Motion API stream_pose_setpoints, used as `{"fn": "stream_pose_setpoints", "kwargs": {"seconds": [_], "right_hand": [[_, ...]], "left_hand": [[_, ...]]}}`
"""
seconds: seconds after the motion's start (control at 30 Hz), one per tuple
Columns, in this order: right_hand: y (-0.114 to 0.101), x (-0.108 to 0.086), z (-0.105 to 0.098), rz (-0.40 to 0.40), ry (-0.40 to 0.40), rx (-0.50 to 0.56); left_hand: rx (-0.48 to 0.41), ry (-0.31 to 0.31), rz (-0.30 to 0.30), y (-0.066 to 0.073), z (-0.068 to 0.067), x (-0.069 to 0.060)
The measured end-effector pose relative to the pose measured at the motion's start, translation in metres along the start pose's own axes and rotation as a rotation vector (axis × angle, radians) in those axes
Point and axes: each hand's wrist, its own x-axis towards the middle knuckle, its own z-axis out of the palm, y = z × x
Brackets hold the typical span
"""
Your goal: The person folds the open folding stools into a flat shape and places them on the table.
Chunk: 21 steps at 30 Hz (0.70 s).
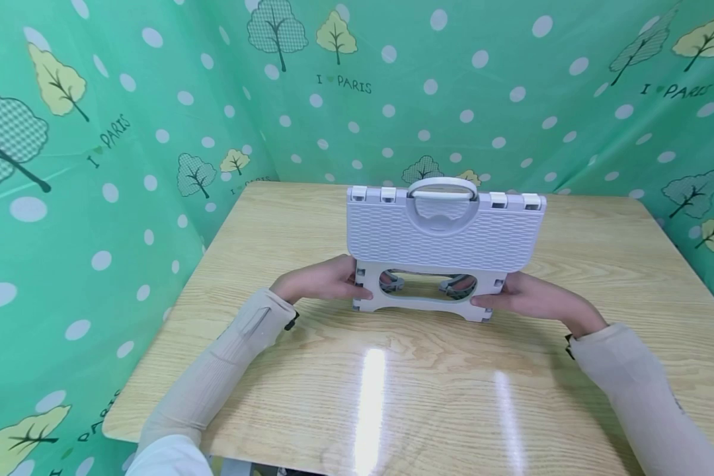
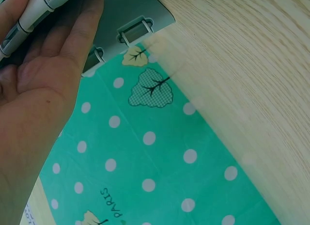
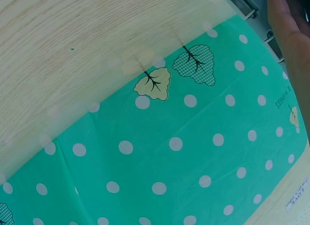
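Observation:
A pale grey-white plastic folding stool (image 1: 377, 231) is in the middle of the head view, its textured top panel tilted toward me. The looped carry handle (image 1: 443, 182) stands up at its far edge, and a leg panel with an oval opening shows below. My left hand (image 1: 328, 277) grips the leg panel's left side, thumb in front and other fingers behind. On the opposite side my right hand (image 1: 529, 297) grips it likewise. Fingertips show partly through the opening. Part of the stool (image 2: 138, 16) appears beside the left palm in the left wrist view.
The stool is over a light wood-grain table (image 1: 297, 370) with bright light reflections near the front. A green dotted cloth (image 1: 393, 99) with tree prints hangs behind and at the sides.

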Motion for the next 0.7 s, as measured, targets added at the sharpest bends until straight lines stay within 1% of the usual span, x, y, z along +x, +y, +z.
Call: {"fn": "stream_pose_setpoints", "kwargs": {"seconds": [0.1, 0.3, 0.5, 0.7], "right_hand": [[0.0000, 0.0000, -0.0001, 0.002, -0.001, -0.001], [-0.0009, 0.0015, 0.0001, -0.039, 0.003, -0.004], [-0.0030, 0.0006, -0.0003, -0.025, -0.005, 0.001], [-0.0028, 0.0006, -0.0005, -0.032, -0.015, 0.008]], "left_hand": [[-0.001, 0.001, 0.000, 0.0000, -0.0001, -0.0004], [0.005, 0.001, 0.014, -0.0011, -0.0006, -0.0007], [0.004, 0.002, 0.001, -0.0021, -0.0004, 0.0000], [0.009, 0.000, -0.006, -0.0017, -0.0002, 0.0003]]}}
